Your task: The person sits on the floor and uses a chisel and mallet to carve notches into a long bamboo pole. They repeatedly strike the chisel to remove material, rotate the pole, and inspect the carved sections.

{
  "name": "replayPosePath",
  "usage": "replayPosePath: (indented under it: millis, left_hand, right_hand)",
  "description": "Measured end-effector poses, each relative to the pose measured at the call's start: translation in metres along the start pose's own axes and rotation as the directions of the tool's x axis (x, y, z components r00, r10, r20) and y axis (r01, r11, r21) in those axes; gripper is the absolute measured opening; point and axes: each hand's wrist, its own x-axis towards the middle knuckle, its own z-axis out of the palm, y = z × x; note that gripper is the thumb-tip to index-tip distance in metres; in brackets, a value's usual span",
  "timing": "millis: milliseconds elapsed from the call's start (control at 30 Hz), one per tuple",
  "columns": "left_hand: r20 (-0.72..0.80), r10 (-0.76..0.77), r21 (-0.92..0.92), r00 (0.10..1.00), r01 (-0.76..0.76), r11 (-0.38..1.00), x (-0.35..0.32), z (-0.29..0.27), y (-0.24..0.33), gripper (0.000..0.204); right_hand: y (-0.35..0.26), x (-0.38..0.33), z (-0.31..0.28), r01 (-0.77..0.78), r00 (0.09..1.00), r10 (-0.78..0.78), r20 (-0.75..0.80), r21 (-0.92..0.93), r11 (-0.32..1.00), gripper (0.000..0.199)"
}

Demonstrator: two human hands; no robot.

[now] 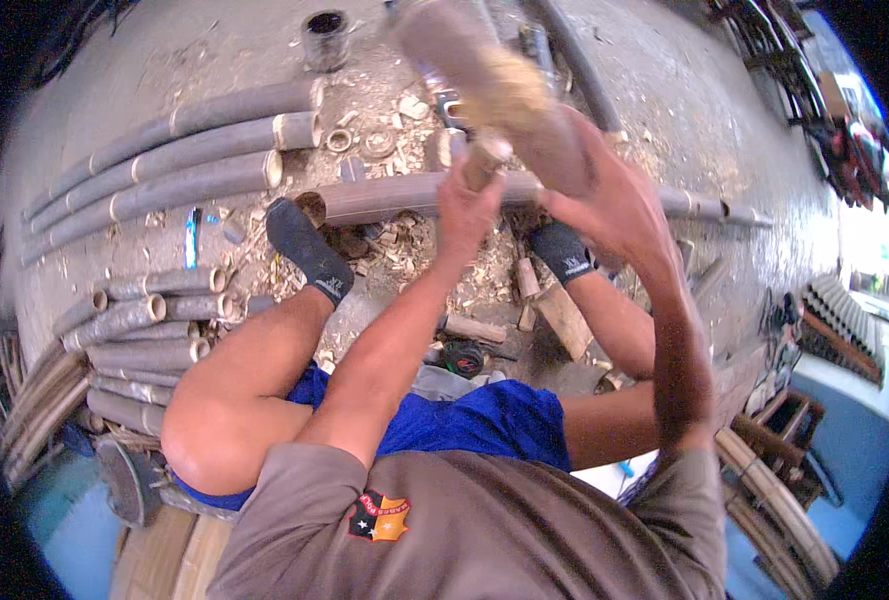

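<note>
My left hand (464, 218) is closed around the wooden handle of a chisel (489, 158), held upright over a long brown bamboo pole (395, 198); its blade is hidden behind the hand and wrist. In my right hand (615, 200) is a thick wooden mallet (510, 95), raised above the chisel and smeared by motion, its middle worn pale and frayed. The bamboo pole lies crosswise on the floor between my feet, with an open end near my left sock (308, 245). My right sock (562, 250) is beside the pole.
Three long bamboo poles (195, 155) lie at the far left, and shorter bamboo pieces (155, 340) are stacked nearer. Wood chips (395, 260) litter the floor. A dark can (326, 42) stands at the back. A tape measure (463, 358) and a wood block (565, 322) lie between my legs.
</note>
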Motion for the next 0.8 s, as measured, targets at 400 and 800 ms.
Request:
replayPosePath:
  millis: [400,800]
  left_hand:
    - [0.228,0.112,0.569,0.967,-0.226,0.790,-0.007,0.011,-0.012,0.055]
    - [0.155,0.252,0.446,0.955,-0.296,0.845,0.007,0.003,-0.017,0.049]
  right_hand:
    - [0.051,-0.173,0.054,-0.348,0.772,0.617,-0.154,0.709,0.613,0.093]
    - [0.042,-0.150,0.060,-0.302,0.848,0.502,-0.171,0.621,0.723,0.082]
